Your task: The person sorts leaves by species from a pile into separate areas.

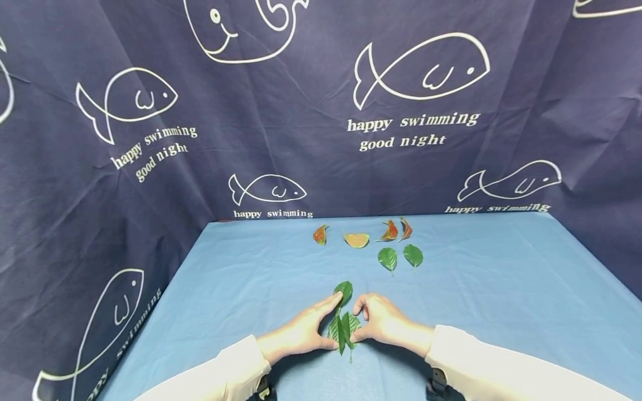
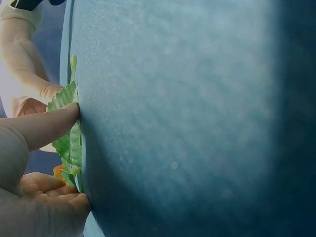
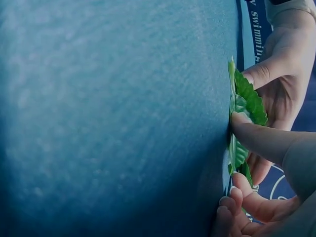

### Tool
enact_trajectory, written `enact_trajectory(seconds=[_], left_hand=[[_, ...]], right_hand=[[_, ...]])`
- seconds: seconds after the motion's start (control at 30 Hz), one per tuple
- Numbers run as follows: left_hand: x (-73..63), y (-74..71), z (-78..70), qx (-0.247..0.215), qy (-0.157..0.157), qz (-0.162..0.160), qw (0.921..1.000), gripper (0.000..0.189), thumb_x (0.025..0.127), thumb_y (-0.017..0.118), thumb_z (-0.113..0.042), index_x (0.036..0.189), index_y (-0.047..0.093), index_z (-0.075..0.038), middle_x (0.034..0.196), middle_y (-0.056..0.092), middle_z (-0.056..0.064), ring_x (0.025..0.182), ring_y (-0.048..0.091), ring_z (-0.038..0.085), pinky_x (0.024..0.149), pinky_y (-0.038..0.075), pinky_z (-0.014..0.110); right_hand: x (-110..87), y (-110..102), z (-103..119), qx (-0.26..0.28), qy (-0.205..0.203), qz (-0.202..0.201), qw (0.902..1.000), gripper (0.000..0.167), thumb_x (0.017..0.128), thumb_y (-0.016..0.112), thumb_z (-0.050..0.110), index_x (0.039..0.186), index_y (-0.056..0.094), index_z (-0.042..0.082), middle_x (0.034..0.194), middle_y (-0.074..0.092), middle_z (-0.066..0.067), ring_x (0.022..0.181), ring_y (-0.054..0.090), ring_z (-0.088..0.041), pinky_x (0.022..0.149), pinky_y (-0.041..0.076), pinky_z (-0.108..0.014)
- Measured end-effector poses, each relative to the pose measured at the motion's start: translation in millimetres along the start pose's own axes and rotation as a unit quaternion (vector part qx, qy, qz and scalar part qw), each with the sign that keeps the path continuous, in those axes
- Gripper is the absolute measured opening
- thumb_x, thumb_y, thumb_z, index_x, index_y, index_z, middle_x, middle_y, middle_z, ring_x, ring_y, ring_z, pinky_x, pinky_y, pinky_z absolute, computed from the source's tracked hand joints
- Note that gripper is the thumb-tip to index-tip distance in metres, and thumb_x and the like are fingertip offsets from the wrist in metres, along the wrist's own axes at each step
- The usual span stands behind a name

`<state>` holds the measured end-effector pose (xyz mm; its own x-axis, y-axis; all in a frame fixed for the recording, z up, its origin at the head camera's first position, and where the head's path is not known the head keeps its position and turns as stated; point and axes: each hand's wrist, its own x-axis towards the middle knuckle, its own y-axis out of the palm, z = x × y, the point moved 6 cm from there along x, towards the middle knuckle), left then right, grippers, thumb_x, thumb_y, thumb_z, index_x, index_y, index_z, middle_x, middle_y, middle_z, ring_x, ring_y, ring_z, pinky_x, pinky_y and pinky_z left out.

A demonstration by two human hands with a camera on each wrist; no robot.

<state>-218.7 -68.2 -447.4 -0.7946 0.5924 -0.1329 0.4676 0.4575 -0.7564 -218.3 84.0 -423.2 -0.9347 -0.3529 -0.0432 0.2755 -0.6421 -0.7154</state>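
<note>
Several green leaves with toothed edges lie overlapping on the blue cloth between the two hands. The upper leaf [image 1: 345, 288] points away; a lower leaf [image 1: 355, 324] and a narrow, edge-on leaf [image 1: 341, 334] are nearer. My left hand [image 1: 300, 333] spreads along their left side, its fingertips at the upper leaf and its thumb at the lower ones. From the right, my right hand [image 1: 383, 318] rests its thumb on a leaf [image 3: 239, 148], with its index finger bent close to the far end. In the left wrist view the left thumb touches a ribbed leaf [image 2: 74, 143].
Beyond the hands, two separate green leaves [image 1: 388, 258] lie side by side on the blue cloth [image 1: 241, 278]. Farther back are an orange-yellow leaf [image 1: 356, 240] and several curled, reddish-orange leaves [image 1: 320, 235]. A dark fabric backdrop [image 1: 311, 139] with white fish drawings stands behind.
</note>
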Motion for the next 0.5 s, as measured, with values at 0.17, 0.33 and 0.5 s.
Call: enact_trajectory(seconds=[0.17, 0.33, 0.5], left_hand=[[-0.1, -0.7, -0.1, -0.002, -0.004, 0.002, 1.0000, 0.098, 0.077, 0.082, -0.020, 0.155, 0.023, -0.018, 0.160, 0.027, 0.005, 0.145, 0.030, 0.029, 0.116, 0.029, 0.046], [-0.8, -1.1, -0.6, -0.004, -0.004, 0.004, 1.0000, 0.098, 0.077, 0.082, -0.020, 0.155, 0.023, -0.017, 0.160, 0.026, 0.005, 0.145, 0.029, 0.028, 0.116, 0.029, 0.046], [-0.8, -0.8, -0.5, -0.003, -0.003, 0.003, 1.0000, 0.099, 0.077, 0.082, -0.021, 0.156, 0.022, -0.019, 0.160, 0.026, 0.004, 0.145, 0.029, 0.027, 0.116, 0.029, 0.046]], right_hand=[[0.8, 0.4, 1.1, -0.008, 0.020, -0.001, 0.9998, 0.041, 0.056, 0.092, 0.014, 0.081, 0.059, 0.010, 0.073, 0.048, -0.001, 0.069, 0.044, -0.015, 0.062, 0.038, -0.027], [1.3, -0.2, 1.2, -0.002, 0.022, -0.001, 0.9998, 0.040, 0.057, 0.091, 0.012, 0.080, 0.058, 0.009, 0.073, 0.049, -0.002, 0.069, 0.044, -0.015, 0.062, 0.038, -0.027], [3.8, -1.4, -3.3, 0.042, 0.008, 0.000, 0.9991, 0.028, 0.064, 0.087, 0.007, 0.074, 0.061, 0.006, 0.065, 0.051, 0.000, 0.059, 0.047, -0.012, 0.055, 0.041, -0.023]])
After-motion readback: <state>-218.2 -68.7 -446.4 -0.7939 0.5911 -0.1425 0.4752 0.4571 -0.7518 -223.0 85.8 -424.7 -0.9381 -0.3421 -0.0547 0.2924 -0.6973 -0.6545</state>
